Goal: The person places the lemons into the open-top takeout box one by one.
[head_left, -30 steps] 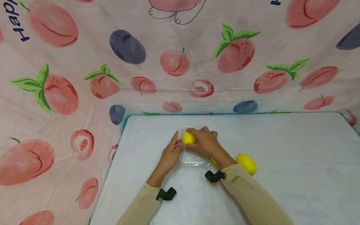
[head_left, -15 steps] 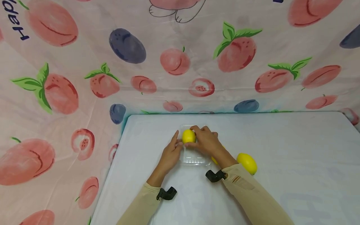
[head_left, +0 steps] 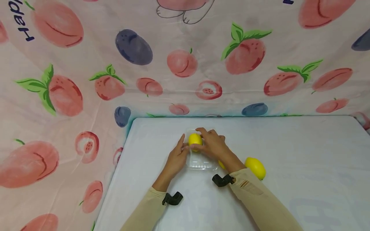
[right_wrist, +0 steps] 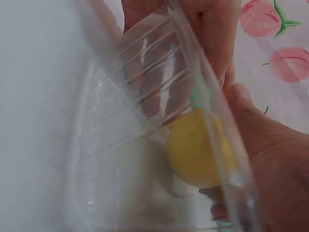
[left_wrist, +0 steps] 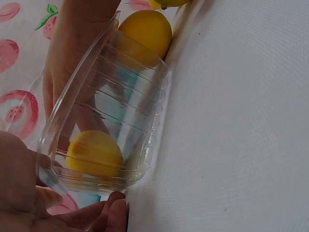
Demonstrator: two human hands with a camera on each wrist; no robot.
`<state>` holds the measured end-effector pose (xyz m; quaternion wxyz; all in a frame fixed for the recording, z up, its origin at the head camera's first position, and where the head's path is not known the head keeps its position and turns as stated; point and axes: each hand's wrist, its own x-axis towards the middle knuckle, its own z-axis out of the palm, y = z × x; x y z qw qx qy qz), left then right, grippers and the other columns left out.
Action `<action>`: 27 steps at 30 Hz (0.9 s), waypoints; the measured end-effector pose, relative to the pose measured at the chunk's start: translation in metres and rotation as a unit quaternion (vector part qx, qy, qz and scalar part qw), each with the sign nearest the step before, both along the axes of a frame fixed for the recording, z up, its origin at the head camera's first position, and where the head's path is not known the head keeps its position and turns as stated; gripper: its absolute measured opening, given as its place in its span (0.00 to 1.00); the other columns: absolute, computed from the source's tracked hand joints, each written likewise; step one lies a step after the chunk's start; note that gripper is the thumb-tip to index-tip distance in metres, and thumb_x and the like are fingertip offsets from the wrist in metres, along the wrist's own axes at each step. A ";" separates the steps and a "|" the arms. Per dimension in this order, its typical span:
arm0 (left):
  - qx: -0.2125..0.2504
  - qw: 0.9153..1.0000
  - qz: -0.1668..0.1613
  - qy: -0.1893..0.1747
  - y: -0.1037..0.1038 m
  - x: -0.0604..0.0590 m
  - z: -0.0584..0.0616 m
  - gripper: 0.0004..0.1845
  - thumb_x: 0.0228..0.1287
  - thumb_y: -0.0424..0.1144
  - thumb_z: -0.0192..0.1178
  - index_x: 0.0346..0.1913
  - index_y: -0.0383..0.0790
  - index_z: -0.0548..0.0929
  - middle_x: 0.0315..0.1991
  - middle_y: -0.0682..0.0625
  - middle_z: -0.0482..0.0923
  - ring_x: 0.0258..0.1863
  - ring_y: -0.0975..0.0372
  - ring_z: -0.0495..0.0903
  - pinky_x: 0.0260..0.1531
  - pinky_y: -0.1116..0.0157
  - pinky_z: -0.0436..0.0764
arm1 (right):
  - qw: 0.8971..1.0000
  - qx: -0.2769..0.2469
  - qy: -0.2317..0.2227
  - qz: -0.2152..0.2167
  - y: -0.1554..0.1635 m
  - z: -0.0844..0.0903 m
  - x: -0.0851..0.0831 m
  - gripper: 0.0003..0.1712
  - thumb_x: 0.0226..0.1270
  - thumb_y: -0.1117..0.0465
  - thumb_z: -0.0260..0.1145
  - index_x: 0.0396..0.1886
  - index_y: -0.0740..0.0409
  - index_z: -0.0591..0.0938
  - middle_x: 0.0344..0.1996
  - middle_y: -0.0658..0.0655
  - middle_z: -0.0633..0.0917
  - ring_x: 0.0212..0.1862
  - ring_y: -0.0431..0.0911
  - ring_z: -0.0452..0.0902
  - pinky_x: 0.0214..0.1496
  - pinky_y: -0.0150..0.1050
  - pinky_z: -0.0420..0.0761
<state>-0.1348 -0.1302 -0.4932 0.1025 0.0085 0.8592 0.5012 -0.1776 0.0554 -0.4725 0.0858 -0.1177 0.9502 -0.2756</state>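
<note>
The right hand [head_left: 212, 146] curls its fingers round a yellow lemon [head_left: 195, 140] and holds it at the far end of the clear plastic container [head_left: 199, 162], which lies on the white worktop [head_left: 289, 154]. The left hand [head_left: 176, 157] rests with nearly straight fingers against the container's left wall, steadying it. Two more lemons wait just right of the container: one [head_left: 255, 167] in plain view, another [head_left: 221, 165] mostly hidden under the right forearm. By my reading the step in hand is seating the first lemon inside; the next move calls for loosening those fingers without tipping the light box, then reaching for the nearest loose lemon
</note>
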 end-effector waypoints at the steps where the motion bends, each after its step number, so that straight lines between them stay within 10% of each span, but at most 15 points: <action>1: 0.000 1.000 0.000 0.000 0.000 0.000 0.000 0.33 0.80 0.49 0.46 0.83 0.60 0.52 0.71 0.44 0.74 0.70 0.49 0.73 0.72 0.45 0.67 | 1.000 -0.005 -0.002 -0.003 0.000 0.001 0.000 0.50 0.60 0.28 0.67 0.76 0.44 0.65 0.60 0.58 0.84 0.67 0.58 0.69 0.66 0.70 0.61; 15: 0.001 1.000 0.004 0.000 -0.001 0.002 0.002 0.33 0.80 0.48 0.46 0.83 0.59 0.52 0.71 0.45 0.74 0.70 0.50 0.73 0.72 0.45 0.68 | 0.998 -0.066 0.018 -0.009 0.029 0.053 0.008 0.44 0.70 0.33 0.63 0.78 0.46 0.63 0.65 0.55 0.82 0.66 0.60 0.73 0.68 0.70 0.61; 27: 0.003 1.000 0.005 -0.004 -0.001 0.003 0.001 0.32 0.81 0.48 0.46 0.82 0.60 0.52 0.71 0.45 0.73 0.71 0.49 0.71 0.71 0.45 0.68 | 0.996 -0.069 0.047 -0.002 0.089 0.091 0.033 0.42 0.72 0.33 0.59 0.78 0.46 0.63 0.66 0.55 0.81 0.60 0.58 0.78 0.57 0.59 0.81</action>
